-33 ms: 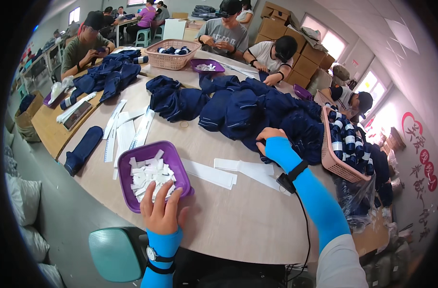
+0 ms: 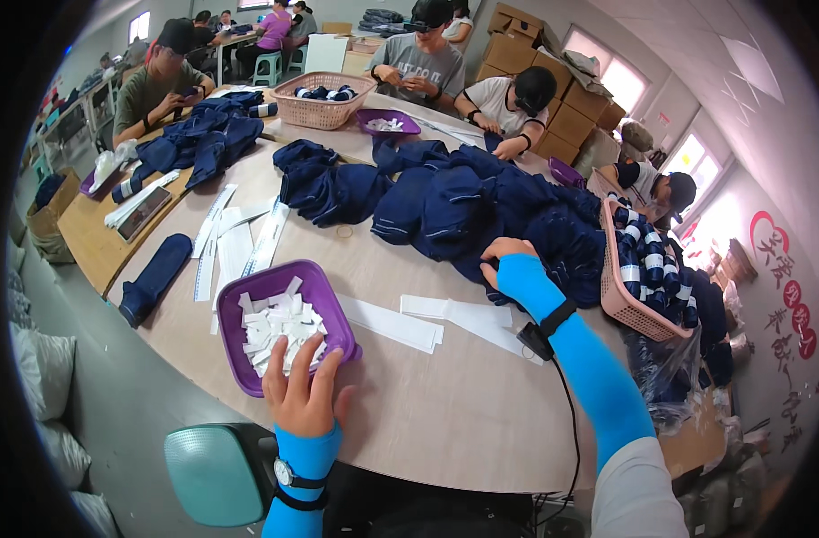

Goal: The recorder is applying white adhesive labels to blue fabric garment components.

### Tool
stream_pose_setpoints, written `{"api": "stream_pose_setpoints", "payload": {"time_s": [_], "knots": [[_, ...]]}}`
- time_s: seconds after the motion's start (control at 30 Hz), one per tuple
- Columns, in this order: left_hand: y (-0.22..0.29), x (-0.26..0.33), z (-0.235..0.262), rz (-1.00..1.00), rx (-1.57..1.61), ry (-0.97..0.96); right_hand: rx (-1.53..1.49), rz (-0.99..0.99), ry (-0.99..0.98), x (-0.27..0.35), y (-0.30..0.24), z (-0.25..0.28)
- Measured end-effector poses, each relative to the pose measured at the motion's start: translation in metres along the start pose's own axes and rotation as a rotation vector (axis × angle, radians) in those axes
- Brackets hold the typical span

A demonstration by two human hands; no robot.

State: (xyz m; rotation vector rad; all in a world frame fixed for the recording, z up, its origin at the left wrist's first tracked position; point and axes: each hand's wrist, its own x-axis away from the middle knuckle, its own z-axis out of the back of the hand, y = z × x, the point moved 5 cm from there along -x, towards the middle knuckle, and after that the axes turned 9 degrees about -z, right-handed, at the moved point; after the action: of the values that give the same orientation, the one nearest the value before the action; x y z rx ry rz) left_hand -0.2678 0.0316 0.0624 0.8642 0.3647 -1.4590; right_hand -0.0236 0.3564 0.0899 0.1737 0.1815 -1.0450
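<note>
On the round table, nothing's shifted: our left hand (image 2: 304, 393) still spread open in the purple tray (image 2: 259, 289), right hand (image 2: 504, 260) still clamped on navy cloth (image 2: 481, 211).

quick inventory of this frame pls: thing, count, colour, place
Purple plastic tray of white paper tags: one, near table edge.
Second purple tray: one, far side.
Navy garment pile: one large heap, table centre.
Smaller navy garment pile: one, far left.
White paper strips: several, centre and left.
Pink woven plastic baskets: two, far side and right edge.
Round wooden table: one, beige.
Teal stool: one, below table edge.
Cardboard boxes: a stack, brown, back wall.
Co-workers: several seated around.
Left hand: blue sleeve, on tray rim.
Right hand: blue sleeve, on navy pile.
</note>
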Motion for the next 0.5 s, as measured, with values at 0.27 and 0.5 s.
{"api": "stream_pose_setpoints", "payload": {"time_s": [0.27, 0.5], "knots": [[0.0, 0.004, -0.001, 0.026, 0.034, 0.014, -0.429, -0.033, 0.548, -0.015, 0.049, 0.048], [0.0, 0.009, 0.001, 0.009, 0.033, 0.055, -1.037, -0.147, 0.455, 0.03, 0.083, 0.177]]}}
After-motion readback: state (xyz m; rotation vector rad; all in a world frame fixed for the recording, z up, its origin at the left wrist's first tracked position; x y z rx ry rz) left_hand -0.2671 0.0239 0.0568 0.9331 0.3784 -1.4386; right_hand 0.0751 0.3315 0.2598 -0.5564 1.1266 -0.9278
